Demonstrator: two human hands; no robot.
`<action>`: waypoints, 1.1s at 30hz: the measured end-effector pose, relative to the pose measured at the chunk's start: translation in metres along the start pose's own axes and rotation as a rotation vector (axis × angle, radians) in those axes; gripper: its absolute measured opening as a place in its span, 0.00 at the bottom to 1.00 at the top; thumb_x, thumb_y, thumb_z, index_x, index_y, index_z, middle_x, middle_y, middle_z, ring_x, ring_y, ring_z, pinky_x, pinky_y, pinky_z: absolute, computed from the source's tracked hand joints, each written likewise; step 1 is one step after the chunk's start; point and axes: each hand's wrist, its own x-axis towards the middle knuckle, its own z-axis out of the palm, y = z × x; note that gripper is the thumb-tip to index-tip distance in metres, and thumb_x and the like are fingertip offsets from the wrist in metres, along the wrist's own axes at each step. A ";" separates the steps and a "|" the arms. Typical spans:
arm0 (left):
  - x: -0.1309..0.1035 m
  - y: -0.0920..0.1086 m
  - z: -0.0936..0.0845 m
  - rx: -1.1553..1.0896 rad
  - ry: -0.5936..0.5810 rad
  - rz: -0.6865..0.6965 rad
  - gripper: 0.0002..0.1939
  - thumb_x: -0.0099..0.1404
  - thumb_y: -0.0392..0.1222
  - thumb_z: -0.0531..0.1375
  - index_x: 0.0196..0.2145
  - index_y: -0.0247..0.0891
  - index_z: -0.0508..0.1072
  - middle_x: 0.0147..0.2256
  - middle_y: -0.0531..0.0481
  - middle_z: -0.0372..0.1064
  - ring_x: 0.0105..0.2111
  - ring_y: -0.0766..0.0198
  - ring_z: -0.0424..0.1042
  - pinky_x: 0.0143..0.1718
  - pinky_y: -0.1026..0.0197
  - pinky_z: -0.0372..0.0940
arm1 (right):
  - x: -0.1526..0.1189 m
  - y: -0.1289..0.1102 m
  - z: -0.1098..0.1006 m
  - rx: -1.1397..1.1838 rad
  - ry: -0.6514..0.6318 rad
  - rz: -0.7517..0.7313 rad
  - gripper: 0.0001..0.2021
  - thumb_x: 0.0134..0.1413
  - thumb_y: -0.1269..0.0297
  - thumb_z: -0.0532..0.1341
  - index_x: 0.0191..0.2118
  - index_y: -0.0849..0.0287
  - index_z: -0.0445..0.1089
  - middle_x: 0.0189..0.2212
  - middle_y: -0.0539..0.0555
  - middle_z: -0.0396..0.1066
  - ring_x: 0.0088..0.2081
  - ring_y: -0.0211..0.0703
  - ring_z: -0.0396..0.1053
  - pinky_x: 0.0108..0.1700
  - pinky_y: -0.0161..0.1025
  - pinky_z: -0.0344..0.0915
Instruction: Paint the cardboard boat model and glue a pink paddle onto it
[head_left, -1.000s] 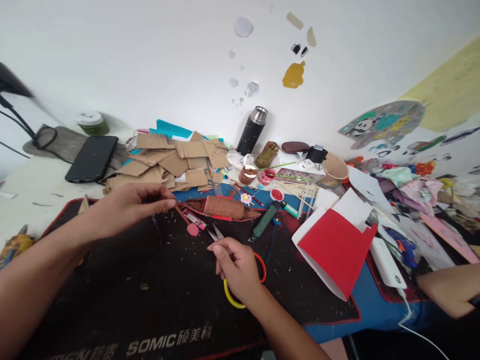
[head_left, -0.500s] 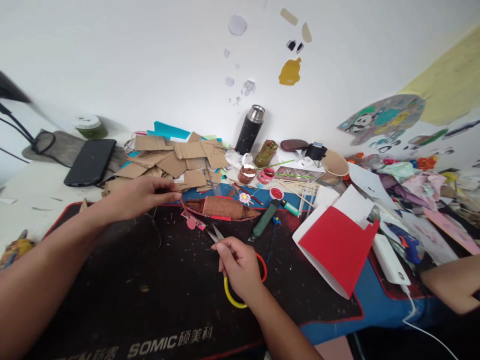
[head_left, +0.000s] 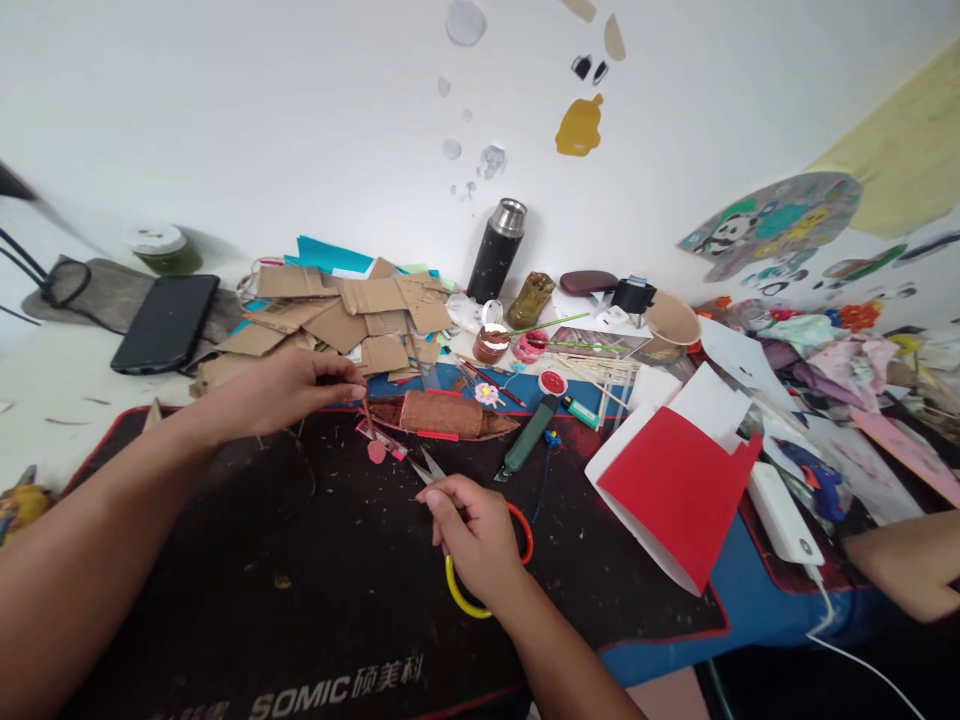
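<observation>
My left hand pinches the top of a thin reddish-brown strip with a round pink piece hanging at its lower end. Behind the pink piece, a small pink-and-clear packet lies on the black mat. My right hand is closed around scissors with one yellow and one orange-red handle loop. Their blades are parted a little and point up-left toward the packet. Just beyond both hands sits a brown model boat with a rounded canopy. A green utility knife lies right of the boat.
Cardboard pieces are heaped behind my left hand. Open paint jars and a black thermos stand at the back. Folded red paper and a white power strip lie to the right. Another person's arm shows at the right edge.
The view has shifted slightly. Both hands keep nearly the same pose, with the strip still pinched on the left and the scissors still held on the right.
</observation>
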 end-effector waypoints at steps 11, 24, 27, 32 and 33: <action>-0.003 -0.003 0.005 -0.040 0.007 -0.066 0.27 0.70 0.66 0.57 0.39 0.38 0.81 0.31 0.54 0.78 0.34 0.59 0.71 0.38 0.61 0.61 | 0.000 -0.001 0.000 -0.028 -0.009 0.015 0.18 0.71 0.48 0.61 0.41 0.56 0.82 0.19 0.46 0.69 0.21 0.38 0.67 0.29 0.35 0.64; -0.001 -0.005 0.004 -0.050 -0.022 -0.064 0.28 0.71 0.66 0.57 0.40 0.38 0.80 0.33 0.52 0.79 0.36 0.58 0.72 0.40 0.60 0.62 | 0.001 -0.002 -0.001 -0.055 -0.014 0.000 0.15 0.71 0.53 0.62 0.40 0.55 0.81 0.20 0.46 0.70 0.22 0.39 0.69 0.32 0.35 0.65; -0.001 -0.005 0.004 -0.052 -0.024 -0.060 0.27 0.71 0.65 0.57 0.41 0.38 0.80 0.34 0.52 0.79 0.36 0.58 0.73 0.40 0.59 0.63 | 0.001 -0.003 -0.001 -0.059 -0.013 -0.002 0.15 0.71 0.53 0.62 0.40 0.55 0.81 0.20 0.46 0.70 0.23 0.39 0.70 0.32 0.35 0.65; 0.000 -0.004 0.004 -0.044 -0.029 -0.055 0.26 0.71 0.64 0.57 0.40 0.38 0.81 0.34 0.52 0.80 0.36 0.59 0.74 0.40 0.60 0.63 | 0.000 -0.003 0.000 -0.049 -0.015 -0.017 0.14 0.71 0.55 0.62 0.40 0.56 0.81 0.20 0.46 0.71 0.23 0.39 0.70 0.32 0.35 0.64; 0.000 -0.004 0.005 -0.045 -0.025 -0.052 0.26 0.71 0.64 0.57 0.40 0.39 0.81 0.33 0.53 0.80 0.36 0.59 0.74 0.40 0.60 0.62 | 0.001 -0.002 0.000 -0.046 -0.014 -0.020 0.14 0.71 0.55 0.62 0.40 0.56 0.81 0.20 0.46 0.70 0.23 0.38 0.70 0.31 0.34 0.64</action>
